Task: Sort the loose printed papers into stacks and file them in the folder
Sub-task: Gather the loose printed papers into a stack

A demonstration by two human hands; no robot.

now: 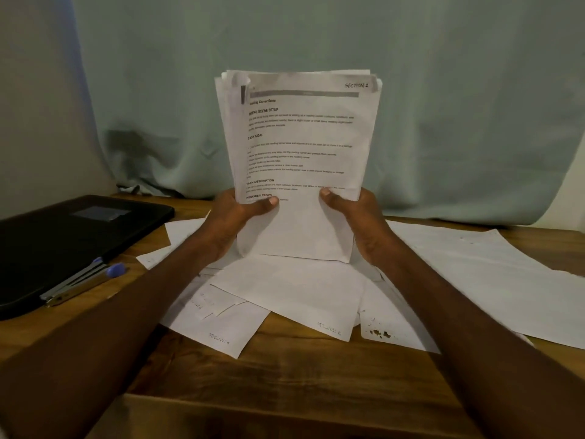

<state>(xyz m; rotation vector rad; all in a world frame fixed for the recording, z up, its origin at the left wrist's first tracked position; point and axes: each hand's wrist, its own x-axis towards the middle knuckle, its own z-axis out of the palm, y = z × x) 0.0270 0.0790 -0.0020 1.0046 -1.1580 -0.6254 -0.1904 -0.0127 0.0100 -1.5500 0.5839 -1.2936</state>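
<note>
We hold the stack of papers (297,147) upright, long axis vertical, its bottom edge resting on the loose sheets (285,299) on the wooden table (285,375). Our left hand (234,217) and right hand (357,220) are apart, each pinching a lower side. The black folder (72,236) lies closed to the left, nearer our left hand. The paper is thin, matte and floppy; the folder looks stiff and smooth.
</note>
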